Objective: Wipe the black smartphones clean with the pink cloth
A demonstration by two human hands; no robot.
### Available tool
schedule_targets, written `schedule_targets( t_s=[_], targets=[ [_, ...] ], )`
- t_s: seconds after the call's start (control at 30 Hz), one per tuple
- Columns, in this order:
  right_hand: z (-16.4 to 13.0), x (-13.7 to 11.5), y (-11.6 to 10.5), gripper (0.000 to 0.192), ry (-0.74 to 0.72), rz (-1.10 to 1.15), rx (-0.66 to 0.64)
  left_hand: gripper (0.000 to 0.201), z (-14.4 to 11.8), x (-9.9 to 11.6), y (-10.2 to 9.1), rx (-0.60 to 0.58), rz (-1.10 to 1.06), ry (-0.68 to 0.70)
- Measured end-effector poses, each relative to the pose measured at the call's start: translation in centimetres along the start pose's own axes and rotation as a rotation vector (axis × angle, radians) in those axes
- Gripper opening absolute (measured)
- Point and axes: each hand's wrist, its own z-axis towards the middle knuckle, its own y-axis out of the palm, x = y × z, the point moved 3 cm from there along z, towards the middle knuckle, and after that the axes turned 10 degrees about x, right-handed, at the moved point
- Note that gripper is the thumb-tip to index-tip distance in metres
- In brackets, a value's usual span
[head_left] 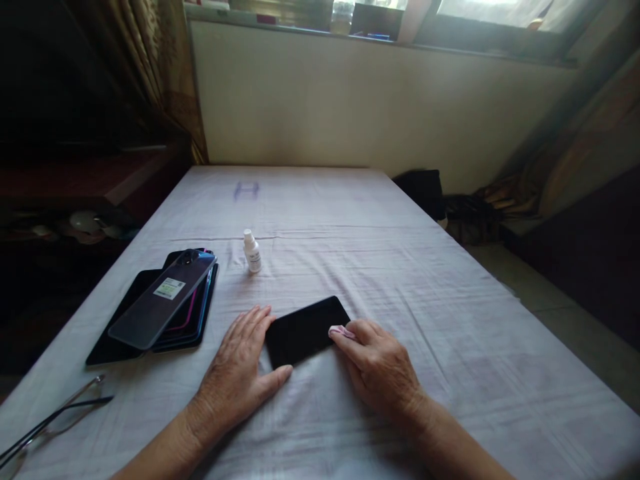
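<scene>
A black smartphone [307,332] lies flat on the cloth-covered table, screen up and slightly angled. My left hand [240,363] braces its left end, the thumb at the near edge and the index finger at the far left corner; the other fingers stretch out over the tablecloth. At the phone's right end, my right hand [383,363] is closed on a small pink cloth [343,331], which touches the screen near the right edge. Part of that cloth is hidden within the fingers. A small white bottle [253,252] with a white cap stands upright beyond the phone.
On the left lies a stack of dark devices [125,313], topped by a phone [167,300] with a label on its back. Folded eyeglasses [55,420] rest at the near left edge. The pale tablecloth [325,207] is wrinkled and reaches to the wall.
</scene>
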Motion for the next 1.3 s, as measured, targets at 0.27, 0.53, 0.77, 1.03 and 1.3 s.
schedule_targets(
  t_s=[0.27, 0.53, 0.77, 1.03, 1.3],
  targets=[
    [0.4, -0.4, 0.5, 0.027, 0.000, 0.047, -0.040, 0.071, 0.0, 0.2, 0.0, -0.010, -0.012, -0.034],
    [0.8, -1.7, 0.8, 0.026, -0.040, 0.033, -0.071, 0.073, 0.2, 0.3, -0.2, -0.018, 0.008, -0.011],
    [0.7, -1.0, 0.7, 0.026, -0.016, 0.071, -0.050, 0.071, 0.2, 0.2, -0.1, -0.017, 0.006, -0.019],
    [-0.3, 3.0, 0.3, 0.037, 0.151, -0.081, 0.008, 0.072, 0.1, 0.1, -0.1, -0.037, 0.007, -0.015],
    [1.4, 0.0, 0.8, 0.028, 0.024, -0.020, -0.091, 0.070, 0.1, 0.1, -0.1, -0.028, -0.036, -0.049]
  ],
)
